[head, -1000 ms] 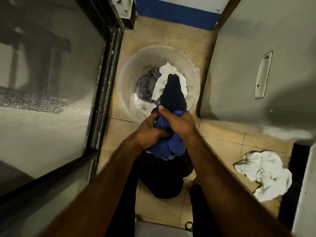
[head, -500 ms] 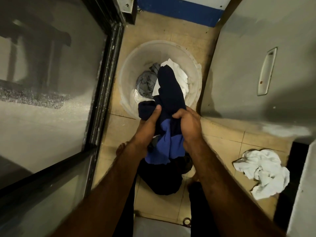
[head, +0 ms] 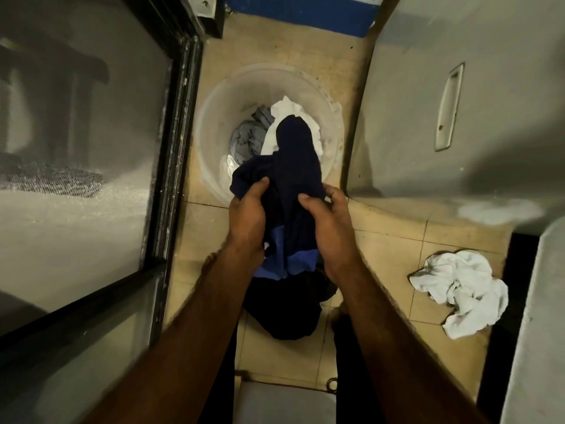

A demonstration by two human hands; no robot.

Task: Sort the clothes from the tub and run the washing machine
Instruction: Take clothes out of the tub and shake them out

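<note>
A translucent round tub [head: 220, 105] stands on the tiled floor ahead of me. Inside it lie a grey garment [head: 247, 139] and a white garment [head: 290, 110]. Over the tub's near rim I hold up a navy garment with a lighter blue panel [head: 293, 166]. My left hand [head: 247, 218] grips its left side and my right hand [head: 330, 228] grips its right side. A dark pile of clothes [head: 287, 310] lies on the floor below my hands. A crumpled white pile [head: 461, 289] lies on the floor at the right.
A glass door with a black frame [head: 171, 142] runs along the left. A grey appliance panel with a recessed handle [head: 449, 105] fills the right. A blue skirting band [head: 299, 13] runs along the far wall. My bare foot [head: 209, 264] shows near the dark pile.
My hands have moved apart on the navy garment, spreading it wider over the tub's near rim. The camera has tilted slightly.
</note>
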